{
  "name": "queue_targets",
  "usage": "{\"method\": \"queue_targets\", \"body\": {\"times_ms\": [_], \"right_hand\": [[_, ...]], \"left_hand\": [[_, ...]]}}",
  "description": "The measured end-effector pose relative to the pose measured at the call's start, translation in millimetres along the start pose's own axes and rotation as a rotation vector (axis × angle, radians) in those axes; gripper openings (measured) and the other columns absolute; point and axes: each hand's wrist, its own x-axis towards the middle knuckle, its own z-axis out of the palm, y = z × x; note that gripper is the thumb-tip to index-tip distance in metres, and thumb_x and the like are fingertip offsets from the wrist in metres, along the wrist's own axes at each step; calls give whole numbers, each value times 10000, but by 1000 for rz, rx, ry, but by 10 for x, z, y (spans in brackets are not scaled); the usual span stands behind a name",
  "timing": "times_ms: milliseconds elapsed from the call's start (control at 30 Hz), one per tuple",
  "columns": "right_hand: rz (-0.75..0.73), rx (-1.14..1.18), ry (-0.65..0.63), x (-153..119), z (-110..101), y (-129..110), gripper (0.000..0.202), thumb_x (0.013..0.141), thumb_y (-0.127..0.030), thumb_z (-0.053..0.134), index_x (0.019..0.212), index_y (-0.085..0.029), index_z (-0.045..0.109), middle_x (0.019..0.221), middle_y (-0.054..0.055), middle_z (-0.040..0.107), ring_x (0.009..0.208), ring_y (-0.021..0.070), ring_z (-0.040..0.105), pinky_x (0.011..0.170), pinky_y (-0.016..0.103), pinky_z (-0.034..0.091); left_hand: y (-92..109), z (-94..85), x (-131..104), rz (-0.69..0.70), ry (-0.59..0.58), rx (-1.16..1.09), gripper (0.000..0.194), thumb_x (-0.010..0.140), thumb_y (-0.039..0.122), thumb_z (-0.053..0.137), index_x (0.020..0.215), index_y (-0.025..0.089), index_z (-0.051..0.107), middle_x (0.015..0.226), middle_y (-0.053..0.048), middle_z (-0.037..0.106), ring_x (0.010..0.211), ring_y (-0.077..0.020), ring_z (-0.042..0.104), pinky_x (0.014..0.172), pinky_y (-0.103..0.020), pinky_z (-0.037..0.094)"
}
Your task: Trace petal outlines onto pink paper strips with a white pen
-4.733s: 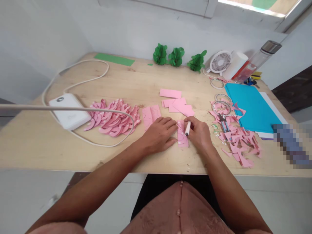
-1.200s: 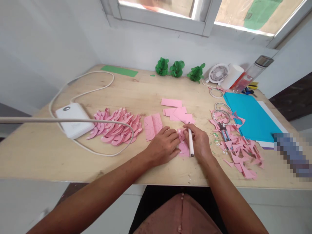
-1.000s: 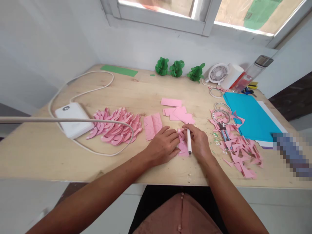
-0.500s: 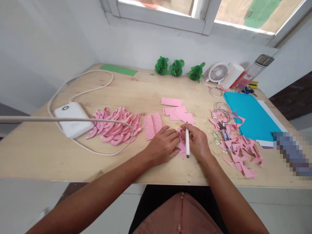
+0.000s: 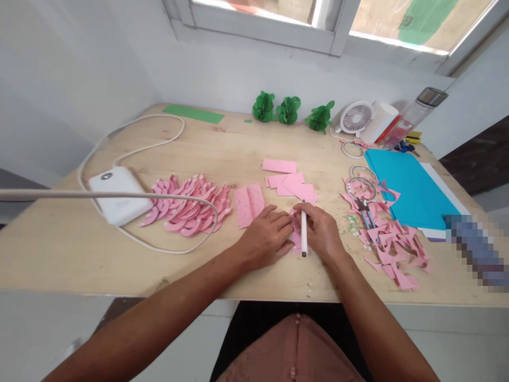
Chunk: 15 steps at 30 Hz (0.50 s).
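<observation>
Hands, two: the right hand (image 5: 324, 233) gripped one slim white pen (image 5: 304, 233); the left hand (image 5: 264, 239) lay partly open, fingers bent, against one marked pink paper strip (image 5: 296, 243), which sat between them on the pale wooden counter (image 5: 222, 154). Cut: one heap of curved pink paper pieces (image 5: 193, 215), overlapping, uncountable. Marked, uncut: apparently two pink paper panels (image 5: 243, 207). Seemingly unmarked: at least four plain pink paper rectangles (image 5: 279, 165). Finished-looking: three ruffled green paper ornaments (image 5: 288, 110)
</observation>
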Motion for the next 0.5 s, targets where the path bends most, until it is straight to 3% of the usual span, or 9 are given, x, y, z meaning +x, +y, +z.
{"method": "queue_targets", "body": {"times_ms": [500], "right_hand": [[-1,4,-11,3,-20,-19,242,907,-229,480,1061,-235,667,911,60,715,801,187,640,742,305,476]], "left_hand": [[22,-19,7,-10,-4,-3,140,882,238,521,930,161,627,1069,-88,676,1108,-242,585,1071,-471,361]]}}
